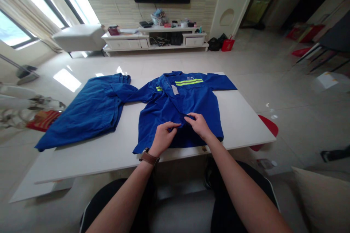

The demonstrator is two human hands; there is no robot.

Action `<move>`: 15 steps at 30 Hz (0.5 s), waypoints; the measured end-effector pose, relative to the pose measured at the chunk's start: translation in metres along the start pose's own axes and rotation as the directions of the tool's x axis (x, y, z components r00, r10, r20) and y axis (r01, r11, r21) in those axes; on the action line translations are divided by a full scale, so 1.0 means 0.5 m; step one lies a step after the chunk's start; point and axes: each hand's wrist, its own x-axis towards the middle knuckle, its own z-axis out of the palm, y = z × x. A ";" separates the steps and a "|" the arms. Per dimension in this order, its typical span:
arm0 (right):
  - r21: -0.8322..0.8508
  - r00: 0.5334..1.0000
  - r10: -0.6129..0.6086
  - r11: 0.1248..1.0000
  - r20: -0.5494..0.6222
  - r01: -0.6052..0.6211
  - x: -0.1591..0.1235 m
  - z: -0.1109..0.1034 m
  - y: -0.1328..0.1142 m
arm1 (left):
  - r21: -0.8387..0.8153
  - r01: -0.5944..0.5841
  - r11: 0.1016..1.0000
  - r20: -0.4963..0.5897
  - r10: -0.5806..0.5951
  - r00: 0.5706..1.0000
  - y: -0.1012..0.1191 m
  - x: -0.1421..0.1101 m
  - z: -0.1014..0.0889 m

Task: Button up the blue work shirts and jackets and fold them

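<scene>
A blue work jacket (202, 102) with yellow-green reflective stripes lies spread on the white table, collar at the far side and hem near me. My left hand (165, 136) pinches the jacket's front edge close to its middle, with a brown-strapped watch on that wrist. Just to the right, my right hand (198, 125) grips the facing part of the front opening between thumb and fingers. The cloth between both hands is lifted a little, and a dark fold shows below it. Whether a button or zip sits between my fingertips is too small to tell.
Folded blue trousers or similar garment (84, 113) hang partly over the left end of the white table (243, 116). A red stool (268, 127) stands at its right end. Beyond are a low white TV cabinet (125, 43), a grey bench (79, 38) and a red bag (227, 44).
</scene>
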 end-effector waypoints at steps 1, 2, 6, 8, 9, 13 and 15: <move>-0.020 1.000 -0.018 1.000 -0.017 0.017 0.001 0.002 0.001 | -0.022 0.006 1.000 0.004 -0.006 1.000 0.003 0.001 -0.002; -0.038 0.999 -0.039 0.999 -0.032 0.038 0.002 0.004 0.002 | -0.051 0.010 0.999 0.008 -0.009 1.000 0.006 0.002 -0.004; -0.062 0.996 -0.086 0.995 -0.036 0.083 0.004 0.015 0.001 | -0.141 0.026 0.990 0.007 -0.025 1.000 0.011 0.011 -0.011; -0.066 0.995 -0.092 0.994 -0.026 0.090 0.002 0.019 0.000 | -0.109 0.044 0.993 -0.015 -0.046 0.999 0.006 0.016 -0.011; -0.066 0.995 -0.096 0.993 -0.024 0.094 0.001 0.020 -0.001 | -0.086 0.054 0.995 -0.026 -0.056 0.998 0.003 0.018 -0.011; -0.052 0.992 -0.122 0.991 -0.026 0.121 -0.006 0.018 -0.011 | -0.048 0.078 0.996 -0.063 -0.081 0.995 -0.013 0.023 -0.009; -0.043 0.990 -0.137 0.990 -0.022 0.136 -0.009 0.015 -0.018 | -0.038 0.071 0.997 -0.069 -0.073 0.995 -0.017 0.023 -0.008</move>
